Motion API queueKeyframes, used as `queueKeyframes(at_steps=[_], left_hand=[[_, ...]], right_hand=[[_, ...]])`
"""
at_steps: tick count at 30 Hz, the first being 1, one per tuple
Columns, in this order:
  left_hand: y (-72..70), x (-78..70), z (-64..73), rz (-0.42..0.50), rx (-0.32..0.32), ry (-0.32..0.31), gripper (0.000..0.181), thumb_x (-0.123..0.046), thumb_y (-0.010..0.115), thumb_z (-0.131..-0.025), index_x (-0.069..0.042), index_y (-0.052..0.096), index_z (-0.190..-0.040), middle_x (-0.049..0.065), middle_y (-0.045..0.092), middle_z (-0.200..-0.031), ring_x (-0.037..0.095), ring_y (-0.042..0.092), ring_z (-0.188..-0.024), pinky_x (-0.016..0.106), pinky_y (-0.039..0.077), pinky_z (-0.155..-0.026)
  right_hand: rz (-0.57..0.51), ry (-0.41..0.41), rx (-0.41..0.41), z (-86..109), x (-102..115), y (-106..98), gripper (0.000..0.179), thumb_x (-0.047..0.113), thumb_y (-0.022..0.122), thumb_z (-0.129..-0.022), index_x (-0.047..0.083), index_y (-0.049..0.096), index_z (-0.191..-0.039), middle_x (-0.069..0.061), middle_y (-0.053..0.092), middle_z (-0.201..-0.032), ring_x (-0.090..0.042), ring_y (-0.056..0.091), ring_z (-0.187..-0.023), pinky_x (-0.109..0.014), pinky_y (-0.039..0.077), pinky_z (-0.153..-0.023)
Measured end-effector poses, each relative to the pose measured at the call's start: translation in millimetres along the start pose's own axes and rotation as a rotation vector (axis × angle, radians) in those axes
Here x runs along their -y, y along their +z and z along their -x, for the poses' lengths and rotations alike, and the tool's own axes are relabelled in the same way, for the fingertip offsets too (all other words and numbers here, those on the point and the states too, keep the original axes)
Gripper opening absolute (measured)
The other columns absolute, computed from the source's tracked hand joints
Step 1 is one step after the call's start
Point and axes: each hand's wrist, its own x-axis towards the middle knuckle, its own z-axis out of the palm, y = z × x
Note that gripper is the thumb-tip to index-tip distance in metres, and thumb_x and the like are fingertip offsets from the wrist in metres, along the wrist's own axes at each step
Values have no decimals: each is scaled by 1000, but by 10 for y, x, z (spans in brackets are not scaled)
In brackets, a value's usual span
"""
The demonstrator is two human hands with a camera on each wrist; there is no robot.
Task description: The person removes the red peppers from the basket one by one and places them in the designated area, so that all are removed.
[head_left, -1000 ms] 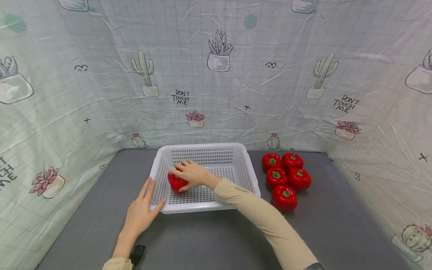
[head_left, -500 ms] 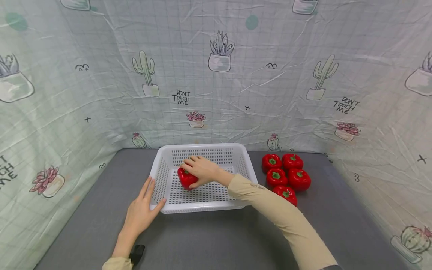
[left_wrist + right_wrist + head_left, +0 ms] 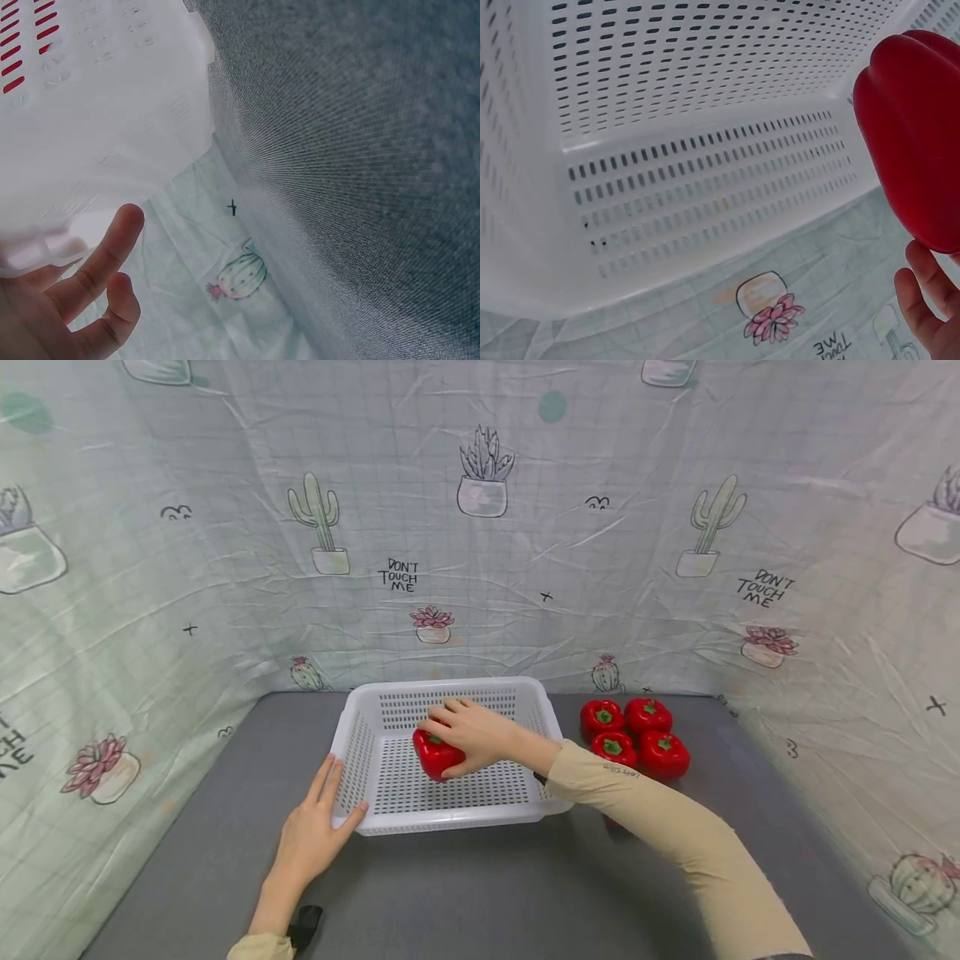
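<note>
A red bell pepper (image 3: 435, 760) with a green stem is gripped from above by my right hand (image 3: 480, 735), fingers on its far side and thumb on its near side. It is over the middle of the white perforated plastic basket (image 3: 450, 817). In the right wrist view the pepper (image 3: 915, 142) fills the right edge, fingertips (image 3: 922, 262) against its end. My left hand (image 3: 311, 831) rests at the basket's front left corner, fingers extended along the left rim and thumb at the front rim. The left wrist view shows two of its fingers (image 3: 105, 255) outstretched beside the basket wall.
Several more red bell peppers (image 3: 663, 756) stand in a cluster on the grey table (image 3: 465, 893), right of the basket. My right sleeve (image 3: 660, 818) partly covers the nearest ones. A cactus-print cloth (image 3: 480, 568) encloses the back and both sides.
My right hand has moved the bell pepper from the basket's left side rightward toward its middle. My right forearm now covers more of the peppers outside. The left hand has stayed put.
</note>
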Motion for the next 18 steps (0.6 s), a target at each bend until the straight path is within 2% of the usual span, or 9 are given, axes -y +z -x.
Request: queueKeyframes(at_steps=[10, 18], left_hand=[[-2, 21, 32, 12, 8, -5, 72, -40, 59, -81, -1, 33, -136, 17, 29, -143, 40, 60, -83, 48, 45, -58], [-8, 20, 6, 0, -8, 12, 72, -39, 59, -81, 0, 34, -136, 18, 30, -143, 39, 61, -78, 47, 45, -57]], right_hand=[[-24, 21, -78, 341, -17, -129, 74, 51, 66, -68, 19, 38, -128, 0, 48, -121, -17, 41, -110, -31, 46, -87], [-76, 110, -144, 713, -55, -206, 77, 48, 72, -63, 19, 40, -127, -1, 48, -120, -18, 40, -111, -32, 49, -82]])
